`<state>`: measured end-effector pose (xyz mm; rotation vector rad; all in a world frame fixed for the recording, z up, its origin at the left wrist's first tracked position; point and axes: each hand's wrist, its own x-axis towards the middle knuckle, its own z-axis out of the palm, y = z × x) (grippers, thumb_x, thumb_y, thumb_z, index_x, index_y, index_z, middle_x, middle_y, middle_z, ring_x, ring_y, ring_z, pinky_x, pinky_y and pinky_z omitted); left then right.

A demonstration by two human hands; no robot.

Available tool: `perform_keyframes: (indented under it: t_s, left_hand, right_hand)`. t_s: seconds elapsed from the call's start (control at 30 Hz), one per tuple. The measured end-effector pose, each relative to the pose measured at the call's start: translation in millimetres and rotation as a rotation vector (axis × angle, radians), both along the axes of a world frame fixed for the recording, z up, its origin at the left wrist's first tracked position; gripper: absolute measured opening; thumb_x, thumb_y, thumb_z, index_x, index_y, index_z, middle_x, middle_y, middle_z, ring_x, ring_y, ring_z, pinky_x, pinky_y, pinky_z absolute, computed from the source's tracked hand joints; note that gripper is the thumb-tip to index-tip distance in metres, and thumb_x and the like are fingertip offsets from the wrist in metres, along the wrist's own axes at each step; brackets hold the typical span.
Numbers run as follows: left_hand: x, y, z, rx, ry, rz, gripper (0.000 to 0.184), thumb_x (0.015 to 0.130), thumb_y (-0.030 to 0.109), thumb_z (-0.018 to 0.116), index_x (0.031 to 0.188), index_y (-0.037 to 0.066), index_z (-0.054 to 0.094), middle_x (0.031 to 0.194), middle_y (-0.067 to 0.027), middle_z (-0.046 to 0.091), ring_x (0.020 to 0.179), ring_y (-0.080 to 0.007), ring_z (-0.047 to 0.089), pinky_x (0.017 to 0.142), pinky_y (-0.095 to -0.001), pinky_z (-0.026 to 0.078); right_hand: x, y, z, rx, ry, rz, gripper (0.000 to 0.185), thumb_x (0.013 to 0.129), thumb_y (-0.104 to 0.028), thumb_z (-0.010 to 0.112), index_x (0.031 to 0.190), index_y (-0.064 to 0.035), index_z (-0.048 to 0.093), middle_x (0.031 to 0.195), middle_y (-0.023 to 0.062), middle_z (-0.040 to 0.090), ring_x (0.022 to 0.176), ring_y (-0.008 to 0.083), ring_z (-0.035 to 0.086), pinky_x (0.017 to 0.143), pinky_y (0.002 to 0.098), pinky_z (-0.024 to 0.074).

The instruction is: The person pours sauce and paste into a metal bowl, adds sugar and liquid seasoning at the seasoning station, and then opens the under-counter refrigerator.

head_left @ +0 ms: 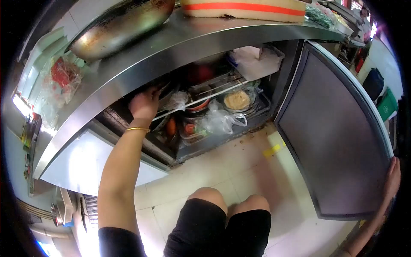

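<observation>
My left hand (144, 104) reaches into the upper shelf of an under-counter refrigerator, its fingers curled beside a dark container near the left wall. Shadow hides what the fingertips hold. A yellow bangle (138, 129) circles that wrist. Out at the far right, my right hand (392, 177) grips the edge of the open refrigerator door (338, 132). Just right of my left hand, a crumpled clear plastic bag (176, 101) rests on the wire shelf (205, 99). Below are a white plastic bag (216, 120) and a round container of pale yellow food (237, 100).
A large wok (122, 32) and a cream block with an orange stripe (246, 9) stand on the steel counter (201, 36). A bag with red contents (64, 75) lies at the left. My knees are over the tiled floor (171, 205). A white door (85, 162) is at the left.
</observation>
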<state>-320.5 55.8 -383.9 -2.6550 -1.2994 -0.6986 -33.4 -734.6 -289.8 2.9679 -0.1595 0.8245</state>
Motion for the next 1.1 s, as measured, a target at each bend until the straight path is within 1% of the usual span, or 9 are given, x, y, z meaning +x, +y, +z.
perform_keyframes:
  t_s: [0.17, 0.2, 0.33, 0.57, 0.7, 0.77, 0.83, 0.9, 1.1]
  left_hand:
    - [-15.4, -12.0, -27.4, 0.095, -0.036, -0.094, 0.028, 0.087, 0.033, 0.056, 0.107, 0.018, 0.067, 0.08, -0.0134, 0.068, 0.071, -0.0338, 0.065, 0.064, -0.0452, 0.053]
    - [-18.6, -15.3, -27.5, 0.041, -0.019, -0.15, 0.042, 0.085, 0.032, 0.058, 0.123, 0.016, 0.058, 0.073, -0.0149, 0.067, 0.069, -0.0351, 0.065, 0.063, -0.0454, 0.053]
    - [-26.3, -33.9, -13.3, -0.12, 0.192, -0.131, 0.077, 0.08, 0.035, 0.064, 0.145, 0.012, 0.03, 0.077, -0.0181, 0.067, 0.075, -0.036, 0.065, 0.067, -0.0457, 0.053]
    - [-17.0, -31.1, -17.6, -0.338, 0.06, -0.135, 0.081, 0.08, 0.034, 0.064, 0.147, 0.011, 0.025, 0.091, -0.0199, 0.067, 0.085, -0.0365, 0.065, 0.075, -0.0447, 0.052]
    - [-52.2, -67.0, -37.0, -0.312, 0.024, -0.348, 0.084, 0.081, 0.029, 0.063, 0.149, 0.012, 0.018, 0.089, -0.0129, 0.068, 0.081, -0.0348, 0.064, 0.073, -0.0434, 0.049]
    - [-82.6, -79.9, -53.4, 0.074, 0.234, -0.538, 0.059, 0.077, 0.024, 0.064, 0.133, 0.013, 0.048, 0.079, -0.0082, 0.064, 0.077, -0.03, 0.062, 0.073, -0.0427, 0.047]
    - [-117.1, -76.1, -70.3, 0.131, 0.511, -0.655, 0.022, 0.072, 0.023, 0.064, 0.092, 0.013, 0.065, 0.074, -0.0074, 0.059, 0.075, -0.0264, 0.059, 0.072, -0.04, 0.044]
    - [-139.4, -76.3, -73.7, 0.171, 0.465, -0.696, 0.011, 0.071, 0.024, 0.065, 0.07, 0.013, 0.062, 0.07, -0.0058, 0.057, 0.072, -0.0264, 0.057, 0.069, -0.0414, 0.044]
    - [-166.1, -57.2, -78.2, 0.282, 0.918, -0.522, 0.006, 0.076, 0.016, 0.058, 0.075, 0.013, 0.063, 0.08, -0.0061, 0.062, 0.085, -0.0231, 0.058, 0.081, -0.0375, 0.04]
  right_hand:
    - [19.8, -22.2, -16.3, -0.03, -0.123, 0.028, 0.057, 0.101, -0.044, 0.034, 0.139, -0.0024, 0.042, 0.135, 0.0176, 0.051, 0.126, 0.0304, 0.048, 0.105, 0.0383, 0.0372]
    - [24.4, -29.7, -20.5, 0.016, -0.124, 0.059, 0.057, 0.101, -0.044, 0.034, 0.14, -0.0028, 0.041, 0.136, 0.0172, 0.05, 0.127, 0.0305, 0.047, 0.106, 0.0391, 0.0367]
    - [32.9, -38.1, -24.7, 0.007, -0.115, 0.062, 0.056, 0.102, -0.044, 0.033, 0.141, -0.0045, 0.039, 0.138, 0.0166, 0.048, 0.129, 0.0302, 0.045, 0.107, 0.0396, 0.0357]
    - [51.1, -61.4, -29.5, 0.027, -0.053, 0.115, 0.055, 0.102, -0.043, 0.032, 0.143, -0.0074, 0.037, 0.141, 0.0156, 0.044, 0.131, 0.0295, 0.042, 0.108, 0.0403, 0.0341]
    - [43.1, -62.0, -13.6, -0.047, 0.0, 0.087, 0.054, 0.102, -0.043, 0.031, 0.142, -0.0079, 0.039, 0.139, 0.0163, 0.046, 0.13, 0.0294, 0.044, 0.107, 0.0394, 0.0355]
    - [20.4, -30.9, -14.4, -0.05, -0.124, 0.078, 0.054, 0.102, -0.044, 0.032, 0.139, -0.0067, 0.044, 0.134, 0.0178, 0.051, 0.124, 0.0304, 0.049, 0.102, 0.0386, 0.0394]
    - [11.1, -17.4, -16.3, -0.028, -0.167, 0.071, 0.054, 0.102, -0.045, 0.032, 0.136, -0.0058, 0.048, 0.129, 0.0182, 0.055, 0.119, 0.031, 0.054, 0.099, 0.0381, 0.0423]
    - [10.8, -20.2, -8.4, -0.07, -0.063, 0.009, 0.054, 0.102, -0.045, 0.032, 0.134, -0.0058, 0.05, 0.128, 0.0176, 0.057, 0.117, 0.031, 0.055, 0.097, 0.038, 0.0432]
    - [16.6, -23.7, -12.8, -0.141, -0.067, -0.14, 0.058, 0.1, -0.05, 0.032, 0.136, -0.0075, 0.049, 0.13, 0.0149, 0.056, 0.119, 0.0306, 0.054, 0.1, 0.0389, 0.0423]
